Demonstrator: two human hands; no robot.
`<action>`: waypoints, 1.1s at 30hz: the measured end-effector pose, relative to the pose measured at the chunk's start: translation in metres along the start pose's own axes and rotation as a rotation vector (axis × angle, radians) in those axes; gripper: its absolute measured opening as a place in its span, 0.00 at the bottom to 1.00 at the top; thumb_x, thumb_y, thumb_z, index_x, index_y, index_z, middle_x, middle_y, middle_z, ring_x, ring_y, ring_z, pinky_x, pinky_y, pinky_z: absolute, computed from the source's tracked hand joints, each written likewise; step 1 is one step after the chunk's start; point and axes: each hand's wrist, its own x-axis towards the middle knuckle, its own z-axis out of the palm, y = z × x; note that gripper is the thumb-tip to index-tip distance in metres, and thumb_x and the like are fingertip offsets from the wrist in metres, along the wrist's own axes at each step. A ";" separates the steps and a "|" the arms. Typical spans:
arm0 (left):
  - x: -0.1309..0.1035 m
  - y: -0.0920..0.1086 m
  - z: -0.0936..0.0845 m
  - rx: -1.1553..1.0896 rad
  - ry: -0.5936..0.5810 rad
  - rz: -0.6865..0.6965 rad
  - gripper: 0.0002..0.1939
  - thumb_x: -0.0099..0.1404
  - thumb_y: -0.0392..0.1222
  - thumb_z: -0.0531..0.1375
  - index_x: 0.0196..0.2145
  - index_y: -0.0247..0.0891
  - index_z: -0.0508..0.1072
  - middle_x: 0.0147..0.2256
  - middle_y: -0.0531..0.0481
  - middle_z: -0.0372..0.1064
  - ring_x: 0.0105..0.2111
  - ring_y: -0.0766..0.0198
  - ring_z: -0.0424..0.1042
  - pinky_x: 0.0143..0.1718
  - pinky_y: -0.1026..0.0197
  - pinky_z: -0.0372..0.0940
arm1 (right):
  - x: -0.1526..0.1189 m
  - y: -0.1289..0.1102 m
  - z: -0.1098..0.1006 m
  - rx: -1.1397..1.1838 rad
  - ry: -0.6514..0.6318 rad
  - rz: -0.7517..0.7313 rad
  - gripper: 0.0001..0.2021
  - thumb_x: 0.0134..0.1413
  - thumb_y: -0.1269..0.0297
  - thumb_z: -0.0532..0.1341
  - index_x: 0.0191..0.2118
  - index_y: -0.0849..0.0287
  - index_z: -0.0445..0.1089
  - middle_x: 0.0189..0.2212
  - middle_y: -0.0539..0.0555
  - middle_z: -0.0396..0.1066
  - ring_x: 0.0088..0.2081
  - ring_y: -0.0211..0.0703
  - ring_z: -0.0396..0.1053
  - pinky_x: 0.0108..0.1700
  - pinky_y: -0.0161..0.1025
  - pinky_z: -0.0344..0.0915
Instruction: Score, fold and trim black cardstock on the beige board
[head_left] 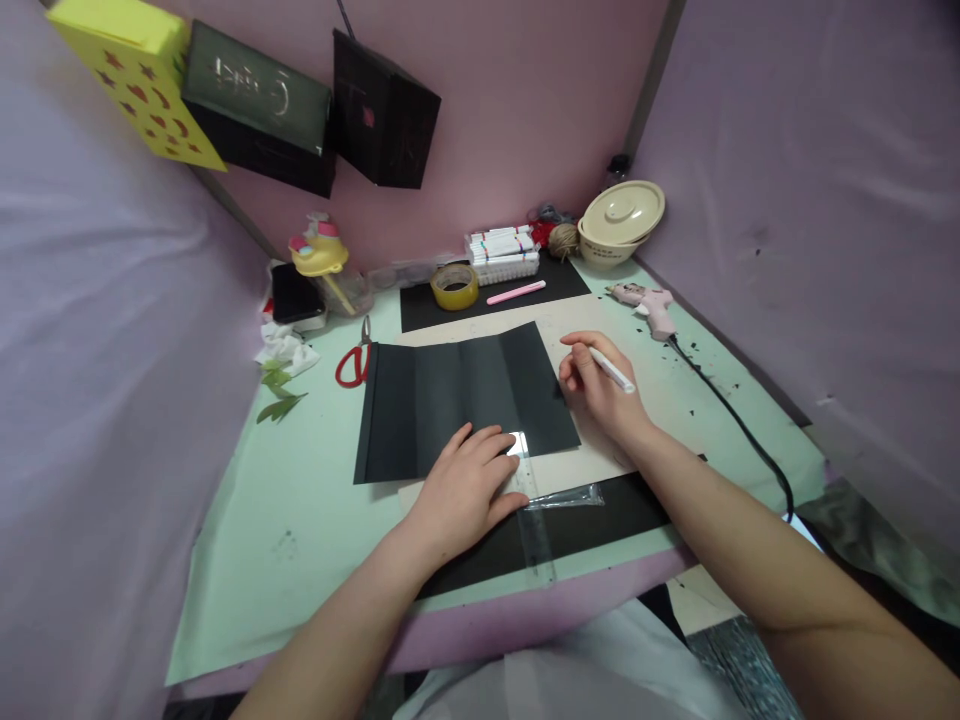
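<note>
A sheet of black card [465,370] with several upright crease lines lies in the middle of the table. My left hand [469,490] rests on its lower edge, fingers spread and flat, with the thumb and fingertips touching a clear ruler [536,545]. The ruler lies lengthwise, running from the card toward the table's front edge. To the right of the card, my right hand [606,395] is closed around a white pen [613,370]. The pen's tip is hidden by the fingers. Under the black card is a pale board [607,448].
Red-handled scissors [354,362] lie left of the card. Behind it are yellow tape [454,288], a pink pen [516,292] and a marker set [502,255]. A pink glue gun [651,308] trails its black cable [731,412] at the right. Black boxes [259,105] hang above.
</note>
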 end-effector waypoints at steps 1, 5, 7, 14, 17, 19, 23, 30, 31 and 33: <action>0.000 0.000 0.000 -0.001 -0.002 -0.002 0.14 0.66 0.50 0.60 0.46 0.41 0.72 0.56 0.46 0.66 0.60 0.52 0.60 0.63 0.41 0.51 | 0.000 0.000 -0.001 -0.014 0.014 -0.011 0.14 0.63 0.48 0.52 0.43 0.53 0.65 0.26 0.48 0.66 0.25 0.37 0.61 0.27 0.35 0.60; 0.000 0.001 -0.001 0.000 -0.011 -0.005 0.13 0.67 0.49 0.59 0.46 0.40 0.72 0.57 0.46 0.66 0.60 0.52 0.60 0.63 0.41 0.51 | 0.002 0.003 -0.005 -0.048 0.059 -0.019 0.14 0.63 0.48 0.53 0.42 0.53 0.64 0.28 0.49 0.67 0.27 0.37 0.62 0.28 0.35 0.61; 0.000 0.001 0.000 0.003 -0.010 -0.002 0.14 0.67 0.49 0.59 0.46 0.40 0.72 0.57 0.46 0.66 0.60 0.52 0.60 0.63 0.41 0.51 | 0.004 0.004 -0.006 -0.066 0.067 -0.011 0.14 0.62 0.48 0.53 0.42 0.54 0.64 0.29 0.50 0.67 0.27 0.37 0.63 0.29 0.36 0.61; -0.001 -0.001 0.002 0.023 0.025 0.030 0.15 0.66 0.51 0.60 0.45 0.39 0.72 0.55 0.45 0.67 0.59 0.51 0.62 0.63 0.40 0.50 | 0.005 0.009 -0.006 -0.217 0.028 0.055 0.14 0.60 0.49 0.55 0.39 0.54 0.65 0.28 0.50 0.70 0.28 0.39 0.66 0.31 0.37 0.62; -0.001 -0.002 0.001 0.031 0.031 0.033 0.15 0.65 0.52 0.60 0.44 0.39 0.73 0.54 0.44 0.68 0.58 0.51 0.63 0.63 0.40 0.50 | 0.005 0.014 -0.006 -0.325 -0.012 0.084 0.13 0.59 0.49 0.57 0.38 0.54 0.66 0.27 0.49 0.71 0.28 0.41 0.66 0.32 0.38 0.61; -0.001 -0.002 0.001 0.032 0.032 0.029 0.15 0.65 0.52 0.60 0.43 0.39 0.73 0.54 0.45 0.68 0.58 0.51 0.63 0.63 0.40 0.50 | 0.006 0.017 -0.006 -0.387 -0.036 0.076 0.12 0.57 0.50 0.59 0.37 0.54 0.66 0.26 0.48 0.70 0.28 0.41 0.66 0.32 0.39 0.60; -0.001 -0.002 0.002 0.035 0.039 0.034 0.15 0.65 0.52 0.61 0.43 0.39 0.73 0.54 0.45 0.68 0.57 0.51 0.63 0.64 0.41 0.50 | 0.007 0.023 -0.007 -0.407 -0.074 0.067 0.11 0.50 0.56 0.64 0.35 0.54 0.65 0.26 0.47 0.70 0.28 0.41 0.67 0.34 0.39 0.60; -0.004 -0.009 -0.006 0.105 0.051 -0.012 0.16 0.65 0.51 0.61 0.45 0.39 0.73 0.54 0.44 0.69 0.58 0.49 0.62 0.65 0.36 0.44 | 0.012 0.023 -0.016 -0.536 -0.061 0.012 0.07 0.49 0.64 0.63 0.33 0.54 0.63 0.29 0.49 0.70 0.30 0.41 0.64 0.34 0.38 0.57; -0.006 -0.012 -0.009 0.109 0.049 -0.027 0.16 0.64 0.50 0.62 0.45 0.39 0.73 0.54 0.45 0.69 0.58 0.49 0.62 0.65 0.36 0.43 | 0.014 0.023 -0.019 -0.559 -0.062 0.005 0.07 0.49 0.64 0.63 0.33 0.54 0.63 0.30 0.49 0.70 0.30 0.42 0.64 0.34 0.38 0.57; -0.008 -0.017 -0.013 0.106 0.045 -0.054 0.15 0.64 0.49 0.62 0.46 0.40 0.74 0.54 0.45 0.70 0.58 0.49 0.62 0.65 0.35 0.42 | 0.018 0.025 -0.026 -0.602 -0.058 -0.001 0.06 0.50 0.65 0.62 0.32 0.54 0.62 0.29 0.50 0.70 0.30 0.42 0.64 0.34 0.39 0.57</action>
